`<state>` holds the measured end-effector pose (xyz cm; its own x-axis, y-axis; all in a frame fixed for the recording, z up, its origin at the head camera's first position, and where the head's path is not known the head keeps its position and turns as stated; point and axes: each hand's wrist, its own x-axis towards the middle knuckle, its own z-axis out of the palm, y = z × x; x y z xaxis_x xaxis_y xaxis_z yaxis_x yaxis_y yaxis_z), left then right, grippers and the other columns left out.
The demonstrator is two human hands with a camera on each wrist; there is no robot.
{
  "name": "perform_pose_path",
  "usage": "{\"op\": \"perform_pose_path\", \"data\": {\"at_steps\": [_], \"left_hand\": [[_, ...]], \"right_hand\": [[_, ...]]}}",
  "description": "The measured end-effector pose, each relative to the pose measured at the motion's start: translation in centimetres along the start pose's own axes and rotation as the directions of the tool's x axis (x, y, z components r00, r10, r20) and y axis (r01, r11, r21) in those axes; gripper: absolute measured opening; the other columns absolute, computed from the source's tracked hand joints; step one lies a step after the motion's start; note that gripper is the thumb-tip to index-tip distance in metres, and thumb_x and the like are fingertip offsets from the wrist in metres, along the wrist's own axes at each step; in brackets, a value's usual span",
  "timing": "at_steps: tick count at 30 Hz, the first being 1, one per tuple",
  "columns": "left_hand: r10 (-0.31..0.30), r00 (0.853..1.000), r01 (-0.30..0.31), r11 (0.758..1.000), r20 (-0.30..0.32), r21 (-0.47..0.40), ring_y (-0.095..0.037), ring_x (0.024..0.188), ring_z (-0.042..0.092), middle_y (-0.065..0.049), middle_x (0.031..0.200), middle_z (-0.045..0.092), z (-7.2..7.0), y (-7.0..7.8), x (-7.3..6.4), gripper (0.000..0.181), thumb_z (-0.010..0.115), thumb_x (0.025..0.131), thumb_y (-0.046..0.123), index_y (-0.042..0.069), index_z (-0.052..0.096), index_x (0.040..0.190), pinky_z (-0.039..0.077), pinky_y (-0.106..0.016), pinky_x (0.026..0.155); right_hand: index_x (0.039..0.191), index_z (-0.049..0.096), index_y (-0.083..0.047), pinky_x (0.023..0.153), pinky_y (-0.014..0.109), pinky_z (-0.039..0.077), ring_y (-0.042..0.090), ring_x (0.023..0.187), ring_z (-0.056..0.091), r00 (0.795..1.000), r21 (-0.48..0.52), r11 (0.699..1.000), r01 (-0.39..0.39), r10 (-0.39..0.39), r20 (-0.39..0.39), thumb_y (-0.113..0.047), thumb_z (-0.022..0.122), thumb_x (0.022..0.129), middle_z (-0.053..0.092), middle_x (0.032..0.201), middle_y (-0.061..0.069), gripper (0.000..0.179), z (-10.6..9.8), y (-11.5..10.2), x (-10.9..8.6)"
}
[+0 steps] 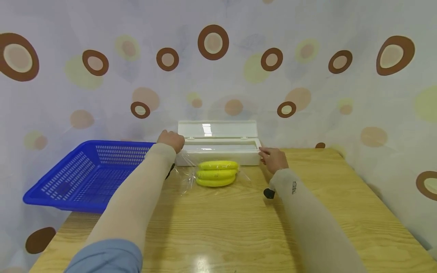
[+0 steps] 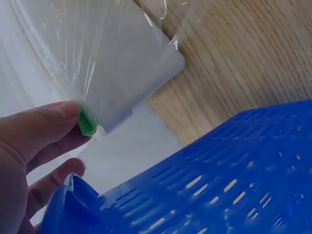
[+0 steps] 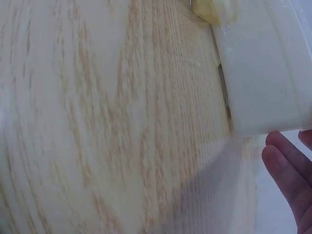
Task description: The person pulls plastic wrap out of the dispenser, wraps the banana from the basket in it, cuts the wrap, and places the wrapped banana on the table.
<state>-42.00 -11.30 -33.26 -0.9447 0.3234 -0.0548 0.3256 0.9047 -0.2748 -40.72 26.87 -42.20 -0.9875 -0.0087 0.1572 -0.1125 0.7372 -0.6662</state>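
A white cling film dispenser [image 1: 218, 157] sits at the back of the table with its clear-windowed lid raised. My left hand [image 1: 172, 140] is at its left end; in the left wrist view the thumb and a finger pinch a small green slide cutter [image 2: 87, 122]. Clear cling film [image 2: 83, 63] runs in creases toward that cutter. My right hand [image 1: 274, 159] rests its fingertips against the dispenser's right end, the fingers [image 3: 287, 178] fairly straight. Several yellow bananas [image 1: 216, 173] lie before the dispenser, with loose film [image 1: 187, 174] spreading around them.
A blue plastic basket [image 1: 65, 182] with slotted walls stands to the left, under and beside my left forearm, its rim close to my left hand. Behind the wooden table [image 1: 218, 227] hangs a patterned cloth [image 1: 218, 87], close behind the raised lid.
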Motion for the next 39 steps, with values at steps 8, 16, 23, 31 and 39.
{"op": "perform_pose_path", "data": {"at_steps": [8, 16, 23, 31, 39], "left_hand": [[-0.024, 1.000, 0.024, 1.000, -0.001, -0.007, -0.028, 0.094, 0.065, -0.008, 0.100, 0.075, 0.0, -0.1, -0.1, 0.016, 0.059, 0.098, 0.007, 0.014, 0.072, 0.095, 0.047, -0.051, 0.099], [-0.043, 0.999, 0.043, 0.999, -0.025, -0.008, -0.031, 0.099, 0.066, -0.011, 0.107, 0.075, -0.5, 0.8, -0.5, 0.018, 0.060, 0.097, 0.012, 0.011, 0.072, 0.110, 0.047, -0.053, 0.102], [0.072, 0.961, -0.092, 0.994, -0.267, -0.063, -0.028, 0.108, 0.067, -0.005, 0.120, 0.071, -0.6, 4.6, -1.0, 0.028, 0.062, 0.099, 0.029, 0.017, 0.068, 0.124, 0.054, -0.046, 0.098], [0.160, 0.939, -0.240, 0.939, -0.305, -0.246, -0.023, 0.113, 0.064, -0.005, 0.129, 0.064, 0.7, 10.7, -3.5, 0.045, 0.061, 0.099, 0.039, 0.018, 0.054, 0.138, 0.057, -0.038, 0.095], [0.169, 0.957, -0.236, 0.926, -0.235, -0.296, -0.027, 0.132, 0.056, -0.009, 0.145, 0.056, 2.3, 11.7, -4.8, 0.068, 0.071, 0.091, 0.044, 0.017, 0.043, 0.147, 0.046, -0.041, 0.113]], "right_hand": [[0.142, 0.057, -0.013, 0.084, 0.044, 0.059, 0.033, 0.109, 0.070, 1.000, -0.058, 0.998, 0.012, -0.010, 0.029, -0.032, 0.051, 0.105, 0.062, 0.138, 0.018, 0.042, -0.5, -0.8, -0.4], [0.139, 0.059, -0.009, 0.110, 0.058, 0.043, 0.040, 0.129, 0.050, 0.992, -0.132, 0.984, 0.122, -0.116, 0.052, -0.045, 0.045, 0.105, 0.053, 0.143, 0.019, 0.051, -0.8, -4.9, -1.7], [0.148, 0.049, -0.014, 0.108, 0.053, 0.046, 0.034, 0.132, 0.053, 0.916, -0.050, 0.965, 0.259, -0.229, 0.329, -0.052, 0.058, 0.098, 0.054, 0.146, 0.013, 0.063, 1.7, -7.3, -3.0], [0.139, 0.057, -0.013, 0.107, 0.050, 0.047, 0.031, 0.125, 0.058, 0.898, -0.036, 0.955, 0.294, -0.264, 0.351, -0.030, 0.059, 0.102, 0.062, 0.138, 0.009, 0.041, 3.9, -6.6, -3.1], [0.129, 0.061, -0.014, 0.098, 0.043, 0.049, 0.022, 0.111, 0.061, 0.871, -0.002, 0.954, 0.299, -0.272, 0.410, -0.036, 0.054, 0.103, 0.065, 0.120, 0.005, 0.035, 3.9, -6.7, -2.8]]}}
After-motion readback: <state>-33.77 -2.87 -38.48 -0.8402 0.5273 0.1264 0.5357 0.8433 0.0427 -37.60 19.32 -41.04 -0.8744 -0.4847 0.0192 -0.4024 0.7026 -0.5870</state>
